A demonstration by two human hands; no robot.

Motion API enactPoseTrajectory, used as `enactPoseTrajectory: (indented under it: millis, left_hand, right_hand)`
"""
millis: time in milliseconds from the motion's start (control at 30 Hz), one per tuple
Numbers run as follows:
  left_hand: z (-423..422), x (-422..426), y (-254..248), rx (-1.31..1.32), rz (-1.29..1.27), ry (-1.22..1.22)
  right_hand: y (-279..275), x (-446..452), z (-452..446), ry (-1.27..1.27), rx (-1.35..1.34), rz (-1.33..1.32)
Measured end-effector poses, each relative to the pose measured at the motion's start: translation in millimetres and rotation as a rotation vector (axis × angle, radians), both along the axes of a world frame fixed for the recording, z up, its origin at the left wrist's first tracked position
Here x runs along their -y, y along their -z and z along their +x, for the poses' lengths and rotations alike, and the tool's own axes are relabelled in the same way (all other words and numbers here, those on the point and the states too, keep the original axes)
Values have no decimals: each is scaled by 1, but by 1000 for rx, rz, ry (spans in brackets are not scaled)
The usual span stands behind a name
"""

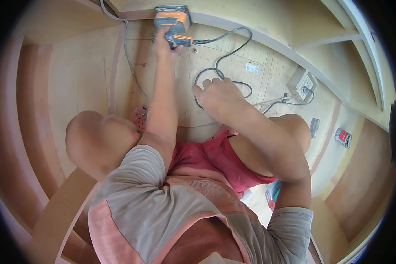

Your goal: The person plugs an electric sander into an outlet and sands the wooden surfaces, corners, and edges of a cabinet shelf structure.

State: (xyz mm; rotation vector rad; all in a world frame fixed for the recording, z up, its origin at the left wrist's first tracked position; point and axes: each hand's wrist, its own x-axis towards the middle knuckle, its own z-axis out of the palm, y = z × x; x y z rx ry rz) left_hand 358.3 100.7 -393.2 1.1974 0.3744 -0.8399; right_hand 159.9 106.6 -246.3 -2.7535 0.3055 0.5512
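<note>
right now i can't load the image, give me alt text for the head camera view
The left hand grips an orange-and-black sander amid pale wooden panels. The right hand, loosely curled, is by the sander's looping black cable.

Near twelve o'clock, the sander (172, 21) hides part of the left hand (164, 43); the right hand (222, 96) hides its palm. Print on the tin (342, 137) at three is illegibly small. The edge crops the shirt (163, 211) at six.
</note>
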Motion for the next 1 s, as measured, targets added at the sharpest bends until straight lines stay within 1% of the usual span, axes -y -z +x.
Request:
enactPoseTrajectory:
  millis: [100,167,200,267,333,367,400,467,600,667,800,867,933,1000]
  left_hand:
    - [-23,11,8,0,23,23]
    - [-41,19,12,-5,-15,164]
    - [-53,24,14,-17,-8,155]
    - [-77,29,2,-32,0,124]
    - [-92,33,-12,-2,133,30]
    - [-93,32,-13,-25,124,17]
    - [-91,31,-10,-27,120,12]
    - [-79,27,2,2,65,81]
    - [-44,18,10,48,38,91]
    - [-27,12,5,36,28,-17]
    - [8,-3,-18,76,43,-43]
    - [20,-6,-26,96,136,-120]
    - [32,-12,-17,72,95,-106]
    - [40,-13,-2,-40,-12,-165]
  right_hand:
    - [1,3,-1,5,-33,-4]
    - [-10,11,4,26,-145,15]
    - [-10,14,6,10,-151,12]
    - [-13,19,10,51,-166,-37]
    - [-7,21,11,36,-154,-40]
    - [-3,22,12,43,-138,-43]
    - [-1,23,13,38,-139,-46]
    - [1,24,15,54,-134,-13]
    - [-1,26,16,60,-138,-1]
    - [-1,28,17,45,-157,0]
    - [-3,33,23,38,-170,2]
    - [-3,37,24,47,-161,8]
    - [5,40,25,46,-175,-2]
    - [5,41,26,50,-188,-12]
